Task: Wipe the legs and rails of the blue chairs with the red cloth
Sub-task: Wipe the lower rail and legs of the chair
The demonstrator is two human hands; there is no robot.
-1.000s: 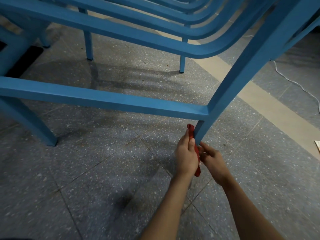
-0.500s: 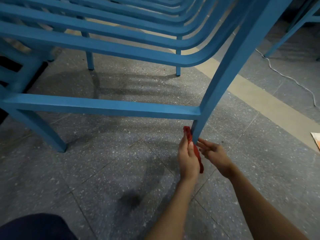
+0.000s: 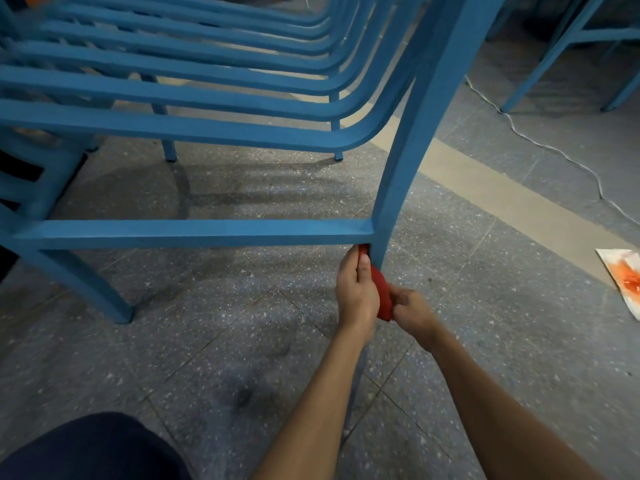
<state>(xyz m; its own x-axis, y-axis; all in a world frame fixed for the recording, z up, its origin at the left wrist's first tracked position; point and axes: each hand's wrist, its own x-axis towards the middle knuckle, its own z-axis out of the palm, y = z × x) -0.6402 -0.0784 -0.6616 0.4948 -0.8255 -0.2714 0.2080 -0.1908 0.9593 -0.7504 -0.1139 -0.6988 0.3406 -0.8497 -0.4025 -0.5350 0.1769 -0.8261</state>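
Observation:
A stack of blue chairs (image 3: pixel 207 98) stands on the floor in front of me. Its near right leg (image 3: pixel 412 143) meets a low side rail (image 3: pixel 194 233). The red cloth (image 3: pixel 381 296) is wrapped around the bottom of that leg, just under the rail joint. My left hand (image 3: pixel 356 292) grips the cloth's upper end against the leg, thumb pointing up. My right hand (image 3: pixel 412 310) pinches the cloth's lower end. The foot of the leg is hidden behind my hands and the cloth.
Grey speckled tile floor with a beige strip (image 3: pixel 502 202). A white cable (image 3: pixel 540 147) snakes across the right. An orange-and-white paper (image 3: pixel 627 282) lies at the right edge. More blue chair legs (image 3: pixel 554 53) stand at the far right. My dark-clad knee (image 3: pixel 93 448) is at the bottom left.
My right hand went from open fingers beside the leg to gripping the cloth's lower end. The left hand has slid up to just under the rail. The view has pulled back.

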